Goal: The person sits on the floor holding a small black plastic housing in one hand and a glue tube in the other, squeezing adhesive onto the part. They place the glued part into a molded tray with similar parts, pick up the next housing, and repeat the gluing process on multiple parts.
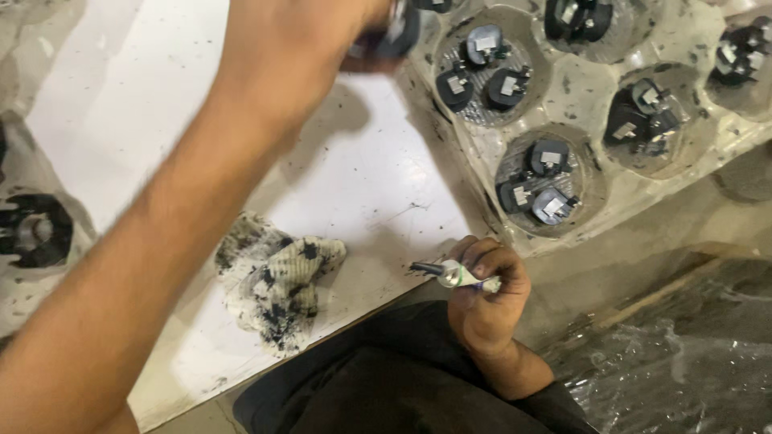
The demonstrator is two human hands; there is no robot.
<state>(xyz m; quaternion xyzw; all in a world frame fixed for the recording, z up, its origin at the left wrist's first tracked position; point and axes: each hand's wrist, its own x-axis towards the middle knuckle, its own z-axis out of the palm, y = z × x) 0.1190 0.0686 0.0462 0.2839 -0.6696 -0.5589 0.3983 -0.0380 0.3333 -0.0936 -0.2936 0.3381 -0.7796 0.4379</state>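
My left arm sweeps up toward twelve o'clock, where my left hand (310, 40) grips a blurred dark part (394, 36) at the edge of the moulded tray (579, 104). At five o'clock my right hand (486, 293) is clenched around a small tube (458, 276), its black-tipped nozzle pointing to nine o'clock at the stained rag (277, 281) on the white board (137, 104).

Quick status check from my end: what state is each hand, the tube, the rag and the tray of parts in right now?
Left hand: stretched over the tray, closed on a dark part, blurred.
Right hand: gripping a small tube.
Small tube: uncapped, dark nozzle pointing left.
Rag: crumpled, black-stained, lying on the white board.
Clear tray: smeared, round pockets each holding black parts.
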